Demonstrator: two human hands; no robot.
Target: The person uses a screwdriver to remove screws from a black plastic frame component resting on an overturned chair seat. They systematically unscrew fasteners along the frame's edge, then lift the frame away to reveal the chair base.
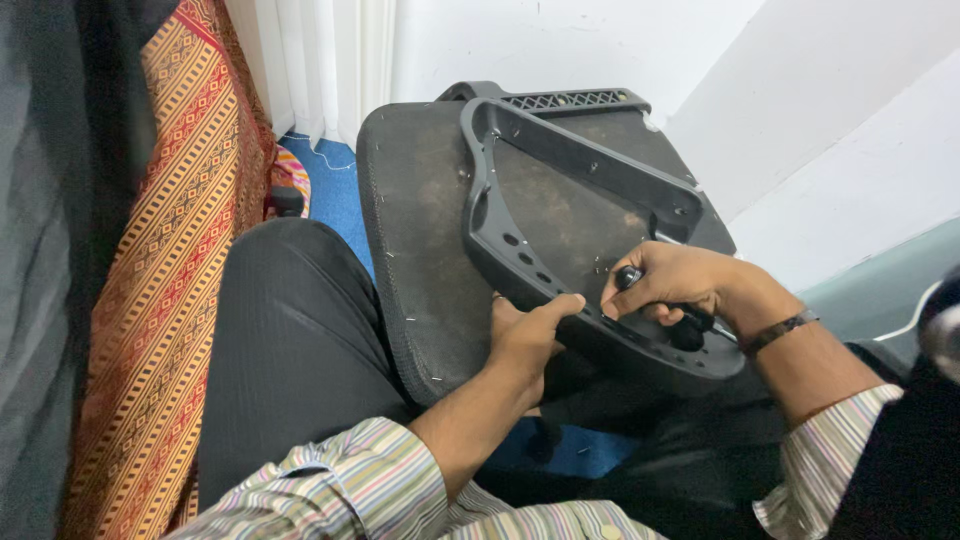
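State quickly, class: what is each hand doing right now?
Left hand: closed, gripping the edge of the black plastic frame.
Right hand: closed on a black-handled tool.

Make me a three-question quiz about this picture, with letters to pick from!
1. Where does the dark fabric-covered chair seat rest?
A) on the person's lap
B) on a shelf
C) hanging on the wall

2. What colour is the plastic frame on the seat?
A) white
B) black
C) red

3. What is the right hand doing?
A) lying flat and open
B) waving in the air
C) gripping a black-handled tool

Answers:
1 A, the seat leans on the dark-trousered thigh.
2 B, the frame is black all over.
3 C, the fingers are wrapped around the handle, while the left hand steadies the frame's edge.
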